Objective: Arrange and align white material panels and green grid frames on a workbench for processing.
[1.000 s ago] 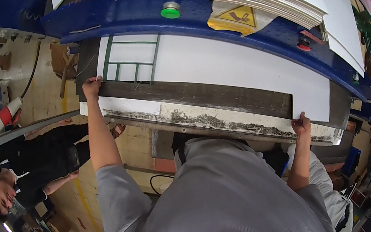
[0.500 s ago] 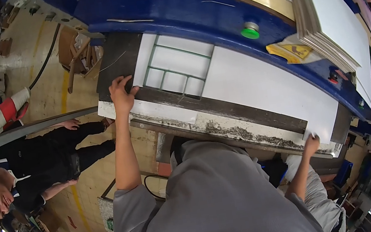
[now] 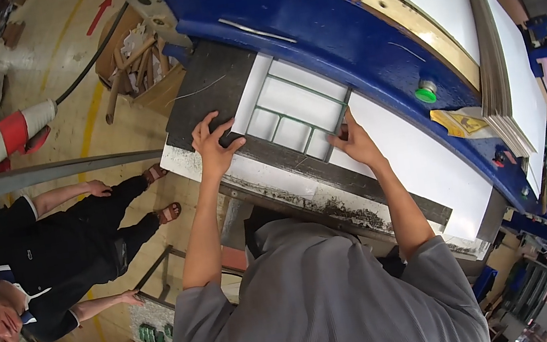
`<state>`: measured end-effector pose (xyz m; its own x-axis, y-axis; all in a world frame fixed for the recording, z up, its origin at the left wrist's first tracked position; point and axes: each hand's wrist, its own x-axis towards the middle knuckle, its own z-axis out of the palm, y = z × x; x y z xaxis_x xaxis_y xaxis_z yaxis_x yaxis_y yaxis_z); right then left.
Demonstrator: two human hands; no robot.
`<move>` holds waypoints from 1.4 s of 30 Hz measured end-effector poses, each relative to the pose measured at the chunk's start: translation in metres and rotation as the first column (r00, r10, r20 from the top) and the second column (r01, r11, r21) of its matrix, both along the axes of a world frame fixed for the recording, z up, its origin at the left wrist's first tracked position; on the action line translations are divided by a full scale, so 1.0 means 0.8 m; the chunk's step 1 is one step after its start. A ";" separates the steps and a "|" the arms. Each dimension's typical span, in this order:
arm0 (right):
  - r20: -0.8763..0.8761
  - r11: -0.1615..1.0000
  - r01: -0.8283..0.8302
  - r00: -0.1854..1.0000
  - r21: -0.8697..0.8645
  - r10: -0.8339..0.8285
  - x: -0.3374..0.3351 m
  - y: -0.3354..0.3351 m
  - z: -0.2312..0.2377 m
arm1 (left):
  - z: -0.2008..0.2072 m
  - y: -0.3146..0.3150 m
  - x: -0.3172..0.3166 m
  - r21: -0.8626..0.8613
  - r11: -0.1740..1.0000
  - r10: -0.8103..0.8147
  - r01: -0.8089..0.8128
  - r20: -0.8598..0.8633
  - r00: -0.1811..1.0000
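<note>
A thin green frame [image 3: 310, 126] divided into several cells lies on a long white sheet [image 3: 413, 149] over the machine bed. My right hand [image 3: 361, 145] touches its right side, thumb and index finger apart along the edge. My left hand [image 3: 215, 150] is left of the frame, fingers spread, touching the dark plate [image 3: 206, 85] by the left end of a long dark bar [image 3: 361, 182]. That bar runs along the near side of the frame and sheet.
Behind the bed is a blue machine beam [image 3: 309, 36] with a green button [image 3: 425, 91]. A stack of white-faced boards [image 3: 503, 77] leans at the right. Another person [image 3: 63, 240] stands at the left, near a grey rail [image 3: 60, 177] and a carton of tubes [image 3: 138, 63].
My right hand has come from the bar's far right end to the frame's right side. My left hand stays near the bar's left end. The view has shifted, and the other person's arm has moved.
</note>
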<state>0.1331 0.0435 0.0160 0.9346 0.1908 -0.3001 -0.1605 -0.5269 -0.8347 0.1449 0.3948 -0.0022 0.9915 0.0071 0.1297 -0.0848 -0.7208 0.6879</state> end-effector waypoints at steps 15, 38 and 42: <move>-0.122 0.952 0.150 0.985 0.267 -0.121 0.024 0.045 0.011 | -0.007 0.001 0.008 -0.052 0.998 0.044 -0.042 0.042 0.998; -0.148 0.932 0.193 0.977 0.307 -0.154 0.015 0.048 0.010 | -0.004 -0.001 0.004 -0.077 0.996 0.045 -0.045 -0.008 0.999; -0.149 0.933 0.182 0.979 0.310 -0.141 0.012 0.048 0.010 | 0.000 0.001 0.004 -0.066 0.997 0.036 -0.038 -0.023 0.999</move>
<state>0.1427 0.0819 0.0237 0.9209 0.1452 -0.3617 -0.3322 -0.1929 -0.9233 0.1480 0.3957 -0.0024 0.9931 0.0514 0.1057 -0.0433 -0.6759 0.7357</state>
